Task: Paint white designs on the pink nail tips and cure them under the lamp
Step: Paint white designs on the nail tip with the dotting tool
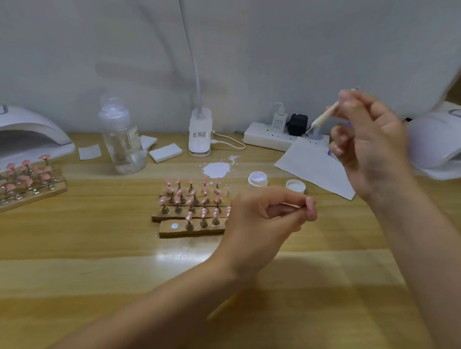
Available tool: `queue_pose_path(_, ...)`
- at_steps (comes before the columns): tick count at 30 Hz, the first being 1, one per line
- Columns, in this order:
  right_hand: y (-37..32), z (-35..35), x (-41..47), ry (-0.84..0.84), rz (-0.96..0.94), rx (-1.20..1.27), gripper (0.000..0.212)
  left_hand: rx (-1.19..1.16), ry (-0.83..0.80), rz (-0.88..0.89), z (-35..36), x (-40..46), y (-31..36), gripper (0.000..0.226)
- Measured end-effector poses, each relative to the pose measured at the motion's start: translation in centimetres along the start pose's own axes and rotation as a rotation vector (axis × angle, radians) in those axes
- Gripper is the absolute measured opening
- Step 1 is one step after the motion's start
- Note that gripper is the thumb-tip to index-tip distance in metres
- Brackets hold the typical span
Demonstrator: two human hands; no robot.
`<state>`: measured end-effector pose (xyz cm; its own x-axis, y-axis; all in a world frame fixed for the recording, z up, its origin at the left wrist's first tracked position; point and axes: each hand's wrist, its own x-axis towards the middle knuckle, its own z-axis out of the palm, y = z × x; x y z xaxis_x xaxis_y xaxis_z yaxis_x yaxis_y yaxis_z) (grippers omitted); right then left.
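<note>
Several pink nail tips (193, 196) stand on small metal pegs in a wooden holder (190, 232) at the table's middle; one front spot shows a bare white disc (174, 226). Just right of the holder my left hand (267, 217) hovers, its fingertips pinching something small, seemingly a nail tip stand, mostly hidden. My right hand (371, 148) is raised higher and grips a thin cream-handled brush (324, 116) whose tip points down-left. An open jar of white gel (257, 179) and its lid (295, 186) sit behind my left hand. Curing lamps stand at the left (24, 132) and the right (447, 144).
A second wooden holder with pink tips (20, 196) lies in front of the left lamp. A clear bottle (123, 140), a white block (165, 152), a desk-lamp base (200, 134), a white smear (216, 170), a paper sheet (313, 166) and a power strip (269, 139) line the back.
</note>
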<state>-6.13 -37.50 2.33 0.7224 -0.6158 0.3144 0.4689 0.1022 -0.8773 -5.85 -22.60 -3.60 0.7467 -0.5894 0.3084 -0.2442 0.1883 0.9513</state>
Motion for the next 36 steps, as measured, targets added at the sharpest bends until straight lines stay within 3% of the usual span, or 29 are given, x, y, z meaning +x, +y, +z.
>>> queue_pose_path(6, 1.6, -0.6, 0.4, 0.061, 0.121, 0.114, 0.028, 0.082, 0.059, 0.010, -0.3, 0.0, -1.8, 0.015)
queue_pose_path(9, 2.4, -0.6, 0.6, 0.084, 0.251, 0.239, 0.022, 0.082, 0.097, 0.013, -0.7, 0.1, -2.2, 0.016)
queue_pose_path(13, 4.0, -0.2, 0.3, 0.111, 0.372, 0.168, 0.027, 0.064, 0.094, 0.005, -0.6, 0.1, -2.4, 0.015)
queue_pose_path(22, 7.2, 2.1, 1.1, 0.049, 0.081, -0.279, 0.032, 0.125, 0.085, 0.040, -0.5, 0.3, -2.8, 0.022)
queue_pose_path(27, 9.8, 2.6, 0.9, 0.140, -0.114, -0.555, 0.046, 0.140, 0.071, 0.045, -0.6, 0.5, -3.3, 0.021)
queue_pose_path(31, 10.7, 2.2, 0.7, 0.129, -0.230, -0.644, 0.050, 0.124, 0.057, 0.019, -0.6, 0.7, -3.7, 0.010)
queue_pose_path(36, 11.0, 1.8, 0.8, 0.053, -0.277, -0.706, 0.058, 0.162, 0.040, 0.040, -0.5, 0.7, -3.7, 0.021)
